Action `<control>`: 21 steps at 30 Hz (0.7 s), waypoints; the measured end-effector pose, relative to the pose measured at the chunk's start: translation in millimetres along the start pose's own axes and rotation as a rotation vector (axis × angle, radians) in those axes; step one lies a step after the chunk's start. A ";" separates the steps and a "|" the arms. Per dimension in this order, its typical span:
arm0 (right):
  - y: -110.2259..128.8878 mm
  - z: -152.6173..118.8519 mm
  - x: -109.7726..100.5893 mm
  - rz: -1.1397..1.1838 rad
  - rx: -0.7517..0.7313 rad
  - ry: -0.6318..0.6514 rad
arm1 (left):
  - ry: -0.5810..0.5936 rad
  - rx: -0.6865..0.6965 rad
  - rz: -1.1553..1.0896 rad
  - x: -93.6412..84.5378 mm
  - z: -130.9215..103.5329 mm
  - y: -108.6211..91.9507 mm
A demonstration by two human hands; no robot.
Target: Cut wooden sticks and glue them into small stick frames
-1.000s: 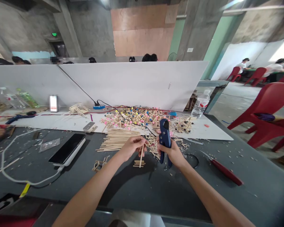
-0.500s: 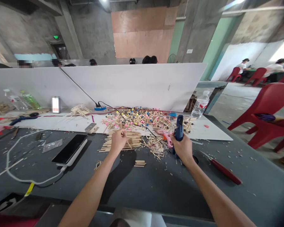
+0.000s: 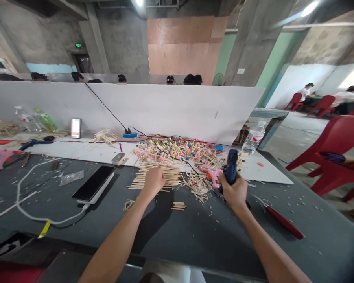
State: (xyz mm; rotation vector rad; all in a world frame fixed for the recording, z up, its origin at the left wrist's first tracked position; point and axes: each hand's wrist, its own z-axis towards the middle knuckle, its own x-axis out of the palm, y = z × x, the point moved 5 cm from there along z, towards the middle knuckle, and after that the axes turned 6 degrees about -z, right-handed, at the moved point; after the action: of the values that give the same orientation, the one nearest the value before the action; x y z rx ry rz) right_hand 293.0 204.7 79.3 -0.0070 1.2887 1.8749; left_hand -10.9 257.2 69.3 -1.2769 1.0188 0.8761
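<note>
My left hand (image 3: 153, 180) was nearer the long sticks (image 3: 172, 174), over their left part; they lay roughly parallel to the front edge of the worktop (image 3: 177, 239), by the white board (image 3: 268, 171). It was clenched — whether round a stick, I couldn't tell. Well apart, toward the right edge, my right hand (image 3: 235, 192) gripped a navy tool (image 3: 231, 167). Fingers hid its lower end — my left fist covered some sticks.

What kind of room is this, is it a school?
Maybe a workshop or classroom, but I can't tell if it's a school. It has bare concrete walls, rows of red plastic chairs, and a long worktable with wooden sticks.
</note>
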 end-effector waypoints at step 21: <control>-192.9 26.1 -175.6 -1.099 0.145 0.275 | 0.195 0.247 -0.056 15.1 -16.5 -19.2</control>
State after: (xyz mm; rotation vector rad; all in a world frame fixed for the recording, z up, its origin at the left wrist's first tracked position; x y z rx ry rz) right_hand 539.6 137.9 20.2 -0.7610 1.2075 0.8442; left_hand 10.3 238.3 61.2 -1.1889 1.1989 0.5699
